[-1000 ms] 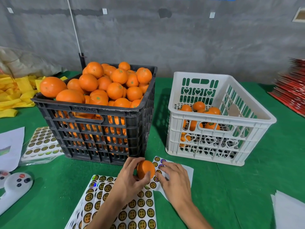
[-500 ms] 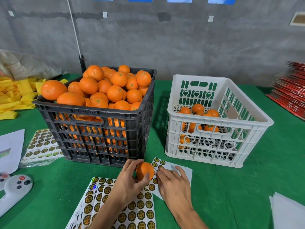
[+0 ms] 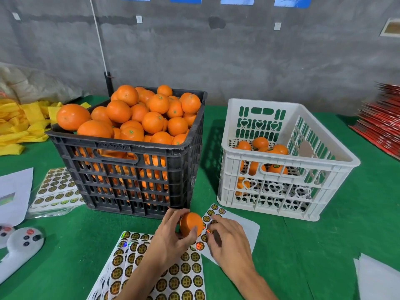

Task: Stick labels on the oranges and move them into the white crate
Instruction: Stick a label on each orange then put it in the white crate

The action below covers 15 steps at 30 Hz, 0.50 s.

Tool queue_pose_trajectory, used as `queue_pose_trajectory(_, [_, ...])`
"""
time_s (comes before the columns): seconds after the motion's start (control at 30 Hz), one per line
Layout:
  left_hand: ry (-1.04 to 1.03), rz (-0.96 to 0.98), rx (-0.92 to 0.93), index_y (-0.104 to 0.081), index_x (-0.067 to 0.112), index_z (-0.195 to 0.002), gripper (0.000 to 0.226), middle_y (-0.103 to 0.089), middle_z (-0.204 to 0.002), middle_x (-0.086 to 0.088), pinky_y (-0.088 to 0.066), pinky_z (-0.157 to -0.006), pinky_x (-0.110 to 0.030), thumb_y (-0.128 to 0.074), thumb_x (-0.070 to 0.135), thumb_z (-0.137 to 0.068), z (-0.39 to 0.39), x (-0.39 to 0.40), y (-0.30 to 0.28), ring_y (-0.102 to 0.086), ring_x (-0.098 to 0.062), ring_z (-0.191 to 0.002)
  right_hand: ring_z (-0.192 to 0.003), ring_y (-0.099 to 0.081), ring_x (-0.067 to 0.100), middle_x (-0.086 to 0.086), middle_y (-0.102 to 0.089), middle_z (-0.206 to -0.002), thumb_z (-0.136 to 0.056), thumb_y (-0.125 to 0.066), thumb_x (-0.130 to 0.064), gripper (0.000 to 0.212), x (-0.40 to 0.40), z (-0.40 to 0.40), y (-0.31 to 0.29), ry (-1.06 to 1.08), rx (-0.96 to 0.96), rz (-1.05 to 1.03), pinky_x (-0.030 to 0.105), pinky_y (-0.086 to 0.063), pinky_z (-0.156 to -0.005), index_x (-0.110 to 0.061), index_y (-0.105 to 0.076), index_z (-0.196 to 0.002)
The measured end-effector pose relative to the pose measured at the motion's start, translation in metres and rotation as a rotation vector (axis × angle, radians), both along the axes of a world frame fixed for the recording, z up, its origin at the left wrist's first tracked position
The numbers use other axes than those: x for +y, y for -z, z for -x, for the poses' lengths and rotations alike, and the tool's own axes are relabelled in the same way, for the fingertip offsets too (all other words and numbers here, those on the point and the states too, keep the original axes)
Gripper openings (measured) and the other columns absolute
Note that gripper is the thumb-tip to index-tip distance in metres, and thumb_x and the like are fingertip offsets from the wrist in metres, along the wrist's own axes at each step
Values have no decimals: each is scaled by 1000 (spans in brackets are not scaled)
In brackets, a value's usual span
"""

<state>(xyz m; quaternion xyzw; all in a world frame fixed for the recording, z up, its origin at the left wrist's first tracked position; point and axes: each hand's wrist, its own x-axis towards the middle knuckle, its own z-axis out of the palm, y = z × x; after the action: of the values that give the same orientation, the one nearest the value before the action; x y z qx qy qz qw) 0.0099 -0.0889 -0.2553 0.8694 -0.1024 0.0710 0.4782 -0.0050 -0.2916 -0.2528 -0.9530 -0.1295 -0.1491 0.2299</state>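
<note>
R hand [image 3: 230, 241] now curled, pinching at label sheet [image 3: 242, 229] — L grip [image 3: 173, 237] round orange [image 3: 191, 224], label text illegible.

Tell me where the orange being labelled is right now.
In the head view, low centre: the orange is gripped in the left hand, just in front of the black crate, above the sticker sheets.

You see a green felt table cover [image 3: 335, 234] under a black slatted plastic crate [image 3: 134, 176] of bright orange fruit [image 3: 151, 113]. The white plastic crate [image 3: 287, 187] has heart-shaped cutouts. Your white sticker sheets [image 3: 173, 278] carry rows of round gold-and-black labels. Yellow cloths [image 3: 19, 124] lie at the left edge, red stacked sheets [image 3: 383, 120] at the right.
</note>
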Motion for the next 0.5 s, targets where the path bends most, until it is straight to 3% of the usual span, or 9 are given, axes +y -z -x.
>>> queue_pose_trajectory(0.1, [0,1,-13,-52,37,-135,62,-46,-125,23,-58,-85,-22,-59,72,-85,-1,0,0,-59,1,-107,-137,-30,-14,-38,-40,-147,-97,-61,-38,5,-1,3,-7,-77,113,-325,26,-29,-118,-40,-65,-99])
queue_pose_trajectory(0.2, [5,14,-31,-54,36,-133,60,-48,-125,21,-58,-84,-22,-60,71,-85,-1,0,0,-58,2,-107,-142,-34,-8,-31,-47,-147,-99,-65,-34,5,5,7,-14,-166,260,-797,40,-35,-116,-35,-70,-100])
queue_pose_trajectory(0.27, [7,17,-35,-54,37,-133,59,-48,-125,21,-58,-83,-21,-61,70,-86,0,-1,-1,-58,3,-106,-143,-36,-5,-30,-49,-146,-100,-64,-31,9,10,7,-14,-183,344,-958,40,-31,-121,-29,-73,-102])
queue_pose_trajectory(0.4, [14,24,-35,-54,35,-134,57,-48,-125,19,-58,-83,-20,-62,65,-87,0,-1,-2,-57,1,-110,-145,-29,-9,-39,-37,-148,-100,-62,-36,14,17,4,-5,-163,340,-861,24,-33,-118,-39,-72,-109])
queue_pose_trajectory(0.5, [8,36,-31,-55,34,-133,57,-49,-126,19,-58,-82,-18,-63,64,-86,0,-1,-2,-56,3,-111,-147,-28,-6,-36,-28,-155,-101,-63,-26,22,20,5,4,-149,265,-811,23,-33,-118,-41,-68,-116])
